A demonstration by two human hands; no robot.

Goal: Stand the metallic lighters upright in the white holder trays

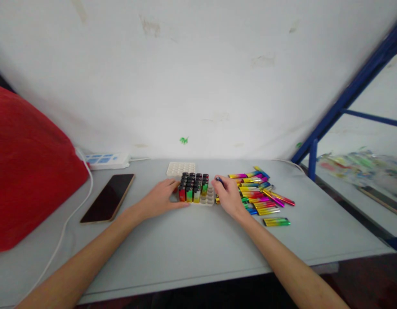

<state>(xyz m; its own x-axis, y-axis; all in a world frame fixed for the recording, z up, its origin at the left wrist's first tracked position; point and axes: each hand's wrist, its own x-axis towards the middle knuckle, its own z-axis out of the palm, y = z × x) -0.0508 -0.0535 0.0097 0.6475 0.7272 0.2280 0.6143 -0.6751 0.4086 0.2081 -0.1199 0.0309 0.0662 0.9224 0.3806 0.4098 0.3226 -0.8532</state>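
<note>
Upright lighters (189,194) with black tops stand in rows in a pale, pocketed tray (209,203); the front ones are red, green and yellowish. My left hand (160,199) grips the tray's left side, thumb along the front edge and fingers toward the back. To the right of the tray, my right hand (229,195) is closed around a lighter (219,180); only its dark end shows, the rest being hidden in the hand. Bare pockets show along the tray's right side. Beside my right hand lies a loose pile of shiny multicoloured lighters (258,197).
A second pale pocketed tray (181,168) lies behind the first, near the wall. Left are a phone (110,198), a white power strip (108,161) with a cable (69,216), and a large red cloth-like thing (31,171). A blue metal frame (334,116) stands right.
</note>
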